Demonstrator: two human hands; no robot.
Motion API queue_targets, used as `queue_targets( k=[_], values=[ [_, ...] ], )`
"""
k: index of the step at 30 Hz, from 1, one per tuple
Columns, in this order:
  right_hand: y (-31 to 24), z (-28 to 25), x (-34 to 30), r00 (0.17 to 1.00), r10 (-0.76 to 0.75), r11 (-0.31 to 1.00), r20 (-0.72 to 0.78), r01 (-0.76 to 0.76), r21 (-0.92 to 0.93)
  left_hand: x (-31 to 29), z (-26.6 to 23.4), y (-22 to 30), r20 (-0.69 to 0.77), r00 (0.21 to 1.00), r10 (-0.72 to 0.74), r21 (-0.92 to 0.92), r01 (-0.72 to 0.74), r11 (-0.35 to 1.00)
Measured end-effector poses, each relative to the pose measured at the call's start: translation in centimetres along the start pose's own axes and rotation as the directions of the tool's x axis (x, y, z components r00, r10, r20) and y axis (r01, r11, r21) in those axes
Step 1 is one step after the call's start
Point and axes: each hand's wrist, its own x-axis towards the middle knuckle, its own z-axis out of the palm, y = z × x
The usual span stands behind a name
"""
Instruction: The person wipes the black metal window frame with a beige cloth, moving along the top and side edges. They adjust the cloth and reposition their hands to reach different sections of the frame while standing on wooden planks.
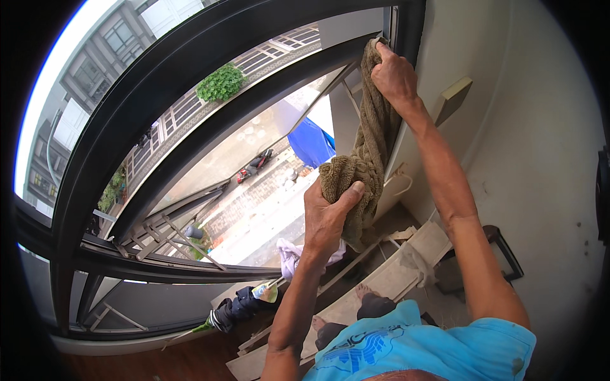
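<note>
**Brown cloth (370, 136) held in two hands beside a dark window frame (159, 66)**

The cloth is grasped at two places. Its upper end is pinched and gripped by the right hand (395, 76), close to the upper corner of the frame; its bunched lower part is clasped by the left hand (327, 216), with the thumb laid over the folds. Neither hand is released. Whether the frame is touched by the cloth's tip cannot be told.

The work is judged to be under way: the cloth is already taken up and stretched between the hands, but it is not yet let go or laid down. No stretch of the frame can be marked off as finished, so the share left cannot be measured.

The long axis of the cloth is directed nearly up and down the view, leaning slightly right at the top. The narrow upper end is pointed away from the wearer, toward the frame's corner; the thicker end is turned toward the wearer, and a loose tail is left hanging below the left hand, above a pale plank (424, 244).
</note>
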Motion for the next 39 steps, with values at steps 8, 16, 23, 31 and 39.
queue_targets(
  k=[8, 16, 23, 31, 39],
  values=[
    [3.4, 1.7, -5.2, 1.000, 0.001, 0.969, -0.021, 0.004, 0.248, -2.5, -1.2, 0.6, -0.037, 0.997, -0.069, -0.001, 0.069, 0.998],
    [1.1, 0.9, -2.0, 0.984, 0.030, 0.963, -0.177, 0.019, 0.268, -2.4, -1.0, 1.4, -0.024, 0.999, -0.036, 0.028, 0.036, 0.999],
    [1.6, 0.9, 0.1, 0.998, -0.040, 0.996, -0.046, 0.037, -0.078, -0.6, -0.9, 1.0, 0.011, 1.000, 0.018, 0.021, -0.019, 1.000],
    [0.6, -2.1, 3.0, 0.948, -0.203, 0.912, 0.245, 0.274, -0.304, -1.0, 0.4, 0.9, 0.032, 0.999, -0.016, -0.019, 0.017, 1.000],
    [4.0, -1.3, 3.5, 0.958, -0.159, 0.983, 0.237, 0.132, 0.125, -2.1, 0.3, 0.8, 0.013, 0.999, -0.042, 0.042, 0.042, 0.998]
  ],
)
